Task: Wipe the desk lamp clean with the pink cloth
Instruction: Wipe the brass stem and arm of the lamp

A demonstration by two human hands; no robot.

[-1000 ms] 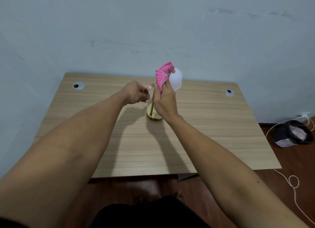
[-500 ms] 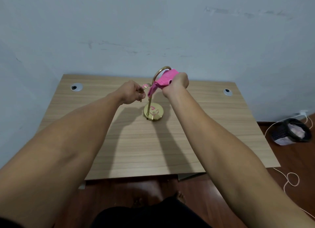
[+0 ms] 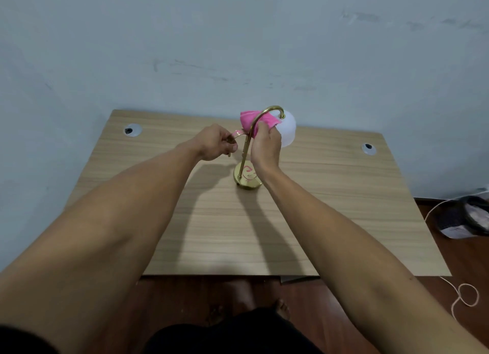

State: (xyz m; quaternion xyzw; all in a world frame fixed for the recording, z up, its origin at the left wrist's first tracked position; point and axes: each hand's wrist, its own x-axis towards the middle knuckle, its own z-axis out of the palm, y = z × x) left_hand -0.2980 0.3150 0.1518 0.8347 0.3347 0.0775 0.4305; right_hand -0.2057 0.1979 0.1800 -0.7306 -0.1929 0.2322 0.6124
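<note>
A small desk lamp [image 3: 244,152] with a round gold base, a thin gold stem curving over at the top and a white shade [image 3: 288,131] stands at the middle back of the wooden desk [image 3: 330,208]. My right hand [image 3: 265,149] grips the pink cloth [image 3: 248,122], pressed against the curved upper stem just left of the shade. My left hand [image 3: 215,143] pinches a short gold side arm of the lamp left of the stem.
Two round cable grommets [image 3: 131,130] [image 3: 368,149] sit near the desk's back corners. The blue-grey wall rises right behind the desk. A dark bin [image 3: 467,216] and a white cord [image 3: 465,295] lie on the wooden floor at the right.
My right hand with the cloth went up onto the shade, then came back left and down onto the curved stem. The white shade shows again. My left hand stayed on the side arm.
</note>
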